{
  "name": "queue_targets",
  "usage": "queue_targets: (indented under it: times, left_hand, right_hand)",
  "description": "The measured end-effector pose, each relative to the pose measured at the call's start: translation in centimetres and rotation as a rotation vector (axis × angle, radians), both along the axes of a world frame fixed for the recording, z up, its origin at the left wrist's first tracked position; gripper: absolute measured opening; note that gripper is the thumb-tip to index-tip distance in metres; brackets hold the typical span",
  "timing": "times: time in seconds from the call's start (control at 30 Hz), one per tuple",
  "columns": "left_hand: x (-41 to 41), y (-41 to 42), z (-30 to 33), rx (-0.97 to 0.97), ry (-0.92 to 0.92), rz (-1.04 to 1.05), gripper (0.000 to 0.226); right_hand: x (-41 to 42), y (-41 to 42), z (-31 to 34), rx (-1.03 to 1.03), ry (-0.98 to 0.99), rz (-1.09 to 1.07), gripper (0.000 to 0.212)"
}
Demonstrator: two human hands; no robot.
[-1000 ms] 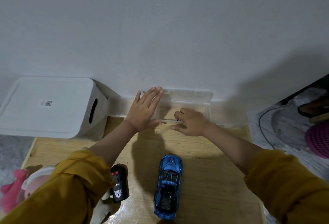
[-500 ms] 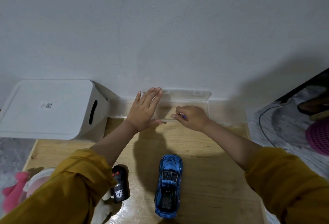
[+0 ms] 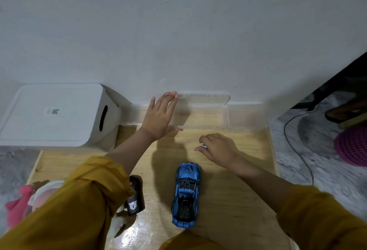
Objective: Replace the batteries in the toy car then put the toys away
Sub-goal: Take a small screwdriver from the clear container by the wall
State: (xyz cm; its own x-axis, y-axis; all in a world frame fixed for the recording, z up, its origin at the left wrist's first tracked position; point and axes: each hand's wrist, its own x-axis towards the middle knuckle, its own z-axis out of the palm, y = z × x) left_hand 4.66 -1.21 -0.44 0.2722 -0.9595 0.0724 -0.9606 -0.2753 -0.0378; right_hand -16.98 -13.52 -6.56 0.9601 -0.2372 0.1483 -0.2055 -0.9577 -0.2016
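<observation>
1. My left hand (image 3: pixel 159 115) lies flat and open, fingers together, pressing on the left part of the clear plastic box (image 3: pixel 200 114) at the wall.
2. My right hand (image 3: pixel 217 148) hovers over the wooden tabletop (image 3: pixel 228 190) just in front of the box, fingers curled around a small object (image 3: pixel 204 146) with a bluish tip; I cannot tell what it is.
3. The box's lid stands open against the wall.
4. The blue toy car (image 3: pixel 186 194) sits on the tabletop between my arms, nose toward the box.
5. The black remote (image 3: pixel 135 198) lies beside my left sleeve.
6. A white bin (image 3: pixel 57 114) stands left of the box; a pink plush toy (image 3: pixel 21 202) lies at the near left edge.
</observation>
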Motion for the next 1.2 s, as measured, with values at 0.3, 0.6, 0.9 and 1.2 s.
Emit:
queue_targets:
  times: [0.3,0.6,0.9,1.2]
  left_hand:
    - [-0.9,0.1,0.2,0.023,-0.046,0.034,0.113]
    - [-1.5,0.2,0.0,0.011,-0.051,0.055,0.108]
    - [-1.4,0.3,-0.6,-0.059,-0.054,0.031,0.108]
    - [-1.8,0.4,-0.3,-0.109,-0.082,0.006,0.094]
  right_hand:
    - [-1.3,1.0,-2.1,-0.012,-0.043,-0.231,0.045]
    - [-1.4,0.8,-1.1,-0.018,-0.003,-0.193,0.048]
    - [0.1,-4.3,5.3,-0.072,-0.395,-0.215,0.034]
    - [2.2,-7.2,8.7,-0.096,-0.141,-0.154,0.039]
